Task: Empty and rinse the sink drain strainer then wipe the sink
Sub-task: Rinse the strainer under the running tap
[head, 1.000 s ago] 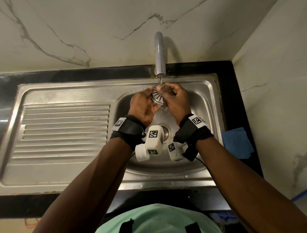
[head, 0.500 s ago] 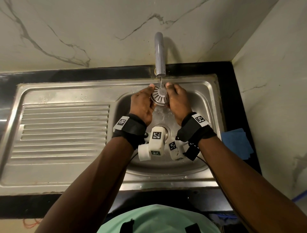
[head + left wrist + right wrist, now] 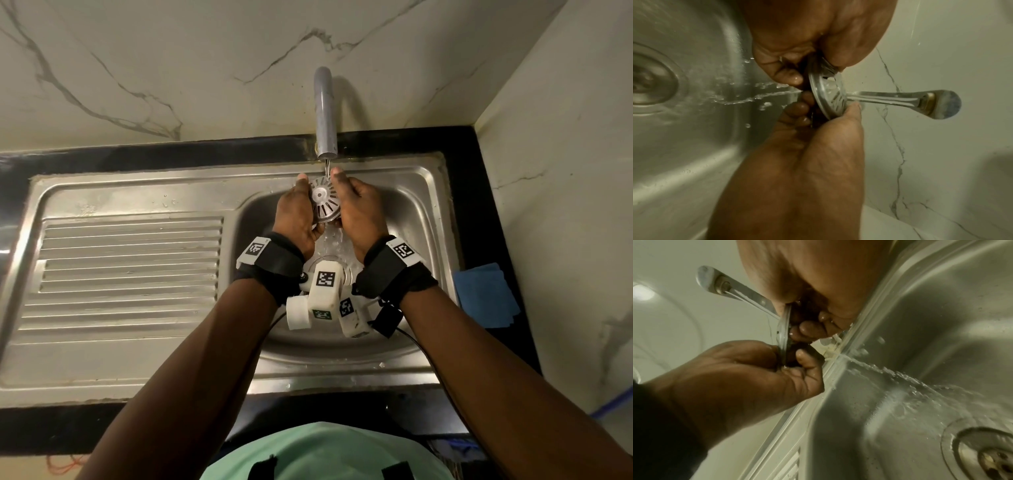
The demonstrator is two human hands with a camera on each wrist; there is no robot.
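Observation:
The round metal drain strainer (image 3: 325, 202) sits under the grey tap (image 3: 323, 113), slotted face up, with a thin stream of water hitting it. My left hand (image 3: 297, 210) grips its left rim and my right hand (image 3: 357, 210) grips its right rim. In the left wrist view the strainer (image 3: 830, 95) is edge-on, thumbs on top and fingers curled beneath, and water sprays off toward the basin. In the right wrist view only the strainer's rim (image 3: 784, 332) shows between the two hands.
The steel sink basin (image 3: 411, 219) lies below, and its open drain hole (image 3: 986, 456) is wet. A ribbed drainboard (image 3: 130, 260) fills the left side. On the black counter at the right lies a folded blue cloth (image 3: 484, 294). Marble walls close off the back and right.
My right fingers have come off the strainer's face, so more of the slotted top shows. Both hands stay under the running tap, slightly turned.

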